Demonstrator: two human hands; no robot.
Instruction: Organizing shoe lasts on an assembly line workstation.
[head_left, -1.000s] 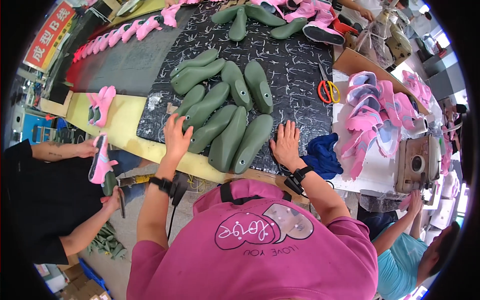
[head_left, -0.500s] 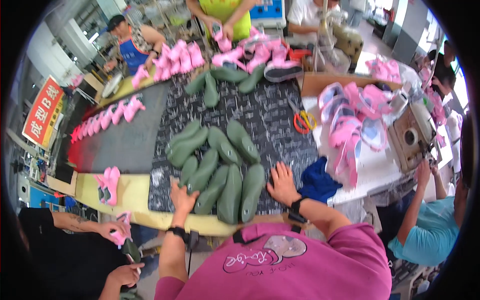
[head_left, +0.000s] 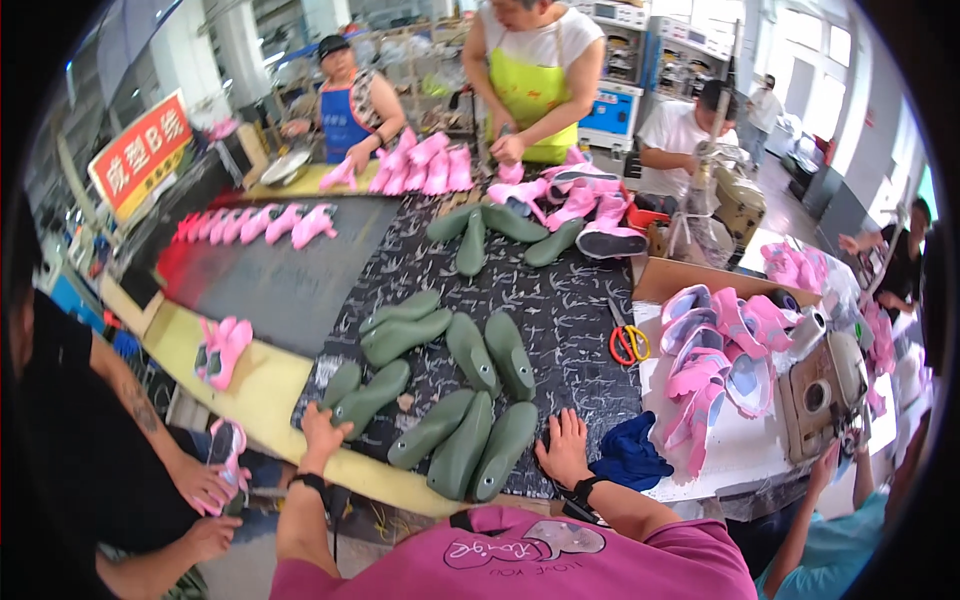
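Observation:
My left hand point(head_left: 324, 434) is at the table's near edge, thumb and fingers apart, beside the near ends of two green shoe lasts point(head_left: 372, 394). Whether its fingertips touch them I cannot tell. Palm down, my right hand point(head_left: 564, 450) lies with spread fingers on the black patterned cloth point(head_left: 580, 345), holding nothing. Between the hands lie three more green lasts point(head_left: 463, 447), side by side. Farther off are a left pair point(head_left: 405, 335) and a middle pair point(head_left: 472, 353). A dark blue cloth point(head_left: 632, 452) is bunched right of my right hand.
Scissors point(head_left: 628, 343) lie to the right, near pink shoe uppers point(head_left: 700, 370) and a sewing machine point(head_left: 822, 395). More lasts point(head_left: 472, 245) and pink uppers point(head_left: 425, 165) lie at the far side. Co-workers stand around; one at left holds a pink shoe point(head_left: 228, 450).
My left hand has moved left, and the two lasts beside it now lie apart from the front three. My right hand stays flat on the cloth. The view has tilted up.

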